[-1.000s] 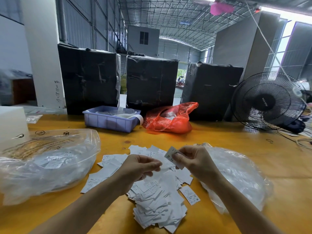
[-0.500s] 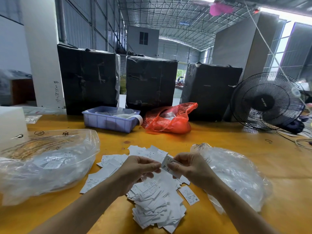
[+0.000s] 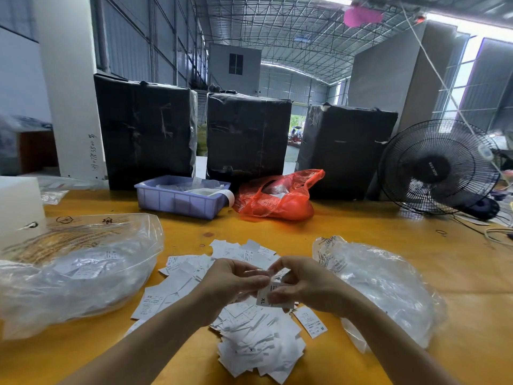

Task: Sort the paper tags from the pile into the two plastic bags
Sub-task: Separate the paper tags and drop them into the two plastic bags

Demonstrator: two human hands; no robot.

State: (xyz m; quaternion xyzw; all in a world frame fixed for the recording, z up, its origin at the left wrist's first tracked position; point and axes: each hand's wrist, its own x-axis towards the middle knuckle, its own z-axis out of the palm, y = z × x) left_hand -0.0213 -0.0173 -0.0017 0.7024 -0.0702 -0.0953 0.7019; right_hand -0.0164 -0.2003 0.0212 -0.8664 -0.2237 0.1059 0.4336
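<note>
A pile of white paper tags (image 3: 249, 340) lies spread on the yellow table in front of me. Both hands are together just above it. My left hand (image 3: 233, 284) and my right hand (image 3: 302, 287) pinch the same white tag marked XL (image 3: 267, 294) between their fingertips. A clear plastic bag (image 3: 72, 273) with a few tags inside lies to the left of the pile. A second clear plastic bag (image 3: 388, 290), crumpled, lies to the right. One loose tag marked M (image 3: 311, 320) lies at the pile's right edge.
A purple plastic bin (image 3: 180, 200) and a red plastic bag (image 3: 277, 201) sit behind the pile. Three black wrapped boxes (image 3: 247, 137) line the table's far edge. A black fan (image 3: 438, 168) with cables stands at the right. A white block (image 3: 19, 207) is at the left.
My right hand has brought its tag down and left to meet my left hand. Now both hands pinch it low over the pile.
</note>
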